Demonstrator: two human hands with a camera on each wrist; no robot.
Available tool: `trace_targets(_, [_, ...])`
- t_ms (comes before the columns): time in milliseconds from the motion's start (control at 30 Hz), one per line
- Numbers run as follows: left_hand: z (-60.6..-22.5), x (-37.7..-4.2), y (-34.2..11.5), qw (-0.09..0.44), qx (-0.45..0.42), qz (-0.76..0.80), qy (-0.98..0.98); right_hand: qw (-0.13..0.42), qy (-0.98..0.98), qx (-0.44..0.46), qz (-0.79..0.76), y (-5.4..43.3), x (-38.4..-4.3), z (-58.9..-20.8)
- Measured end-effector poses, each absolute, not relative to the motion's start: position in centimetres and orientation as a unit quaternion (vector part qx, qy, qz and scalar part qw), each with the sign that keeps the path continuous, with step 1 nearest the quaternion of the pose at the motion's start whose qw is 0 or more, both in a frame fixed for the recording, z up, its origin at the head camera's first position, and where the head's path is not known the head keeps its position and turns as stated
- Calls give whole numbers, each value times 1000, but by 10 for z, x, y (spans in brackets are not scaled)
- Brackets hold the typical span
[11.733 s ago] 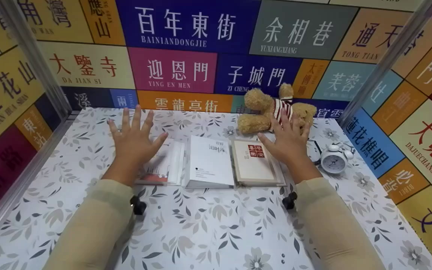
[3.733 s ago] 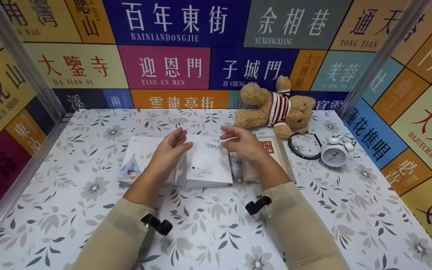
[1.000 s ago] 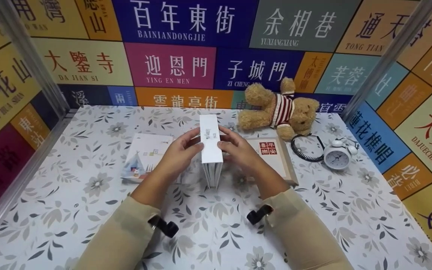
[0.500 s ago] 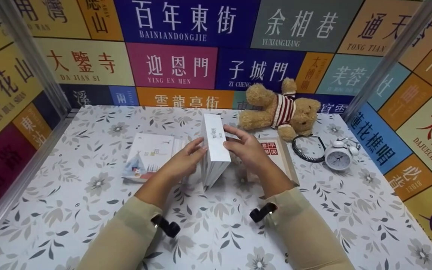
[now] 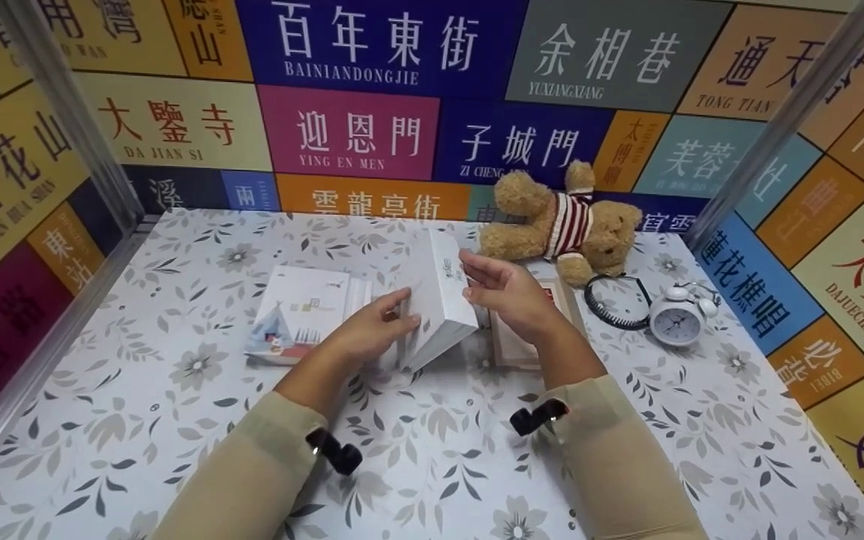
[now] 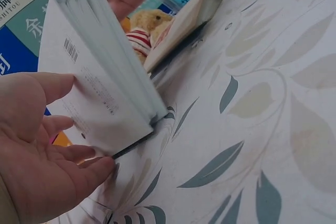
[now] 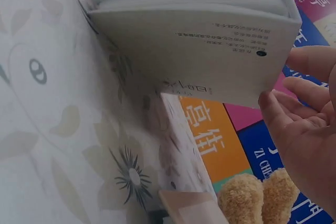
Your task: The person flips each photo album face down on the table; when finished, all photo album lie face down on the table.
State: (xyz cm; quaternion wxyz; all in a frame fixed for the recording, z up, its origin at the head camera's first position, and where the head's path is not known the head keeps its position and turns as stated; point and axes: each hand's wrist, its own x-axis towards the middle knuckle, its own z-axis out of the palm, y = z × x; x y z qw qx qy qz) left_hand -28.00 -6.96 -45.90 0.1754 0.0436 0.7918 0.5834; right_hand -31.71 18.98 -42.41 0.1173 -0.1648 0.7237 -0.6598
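A white photo album [image 5: 443, 300] stands on its page edges, spine up, leaning to the right in the head view. My left hand [image 5: 376, 330] touches its left cover with spread fingers. In the left wrist view those fingertips lie along the cover printed with a barcode [image 6: 70, 51]. My right hand [image 5: 511, 296] has its fingertips at the spine side. The right wrist view shows the fingers of my right hand [image 7: 310, 124] against the cover's edge, loosely bent. To the left lies an album with a tent picture [image 5: 304, 307]; to the right lies a cream album [image 5: 518, 341], partly behind my right hand.
A teddy bear [image 5: 567, 225] in a striped shirt lies at the back. Right of the cream album are a black toothed hairband [image 5: 606, 319] and a white alarm clock [image 5: 677, 319]. Lettered panels [image 5: 349, 131] wall the back and sides of the flower-patterned table [image 5: 432, 450].
The white album lay flat, then was raised upright between both hands. Since then its spine has swung and tipped to the right, and my right hand has moved right.
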Motion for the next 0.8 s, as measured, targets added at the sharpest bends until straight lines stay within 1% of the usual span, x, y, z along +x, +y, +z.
trace_targets(233, [-463,-284,-70,138,34,559,817,124,788,-140,-587,187,-319,-433])
trace_targets(367, [-465,-287,-73,132,31,551,823,135,802,-129,-567,187,-319,-439])
trace_targets(600, [-466,-290,-76,152,4,507,848,159,802,-142,-557,186,-324,-449])
trace_targets(800, [-465,-288,-74,156,20,475,866,177,817,-113,-537,183,-325,-452])
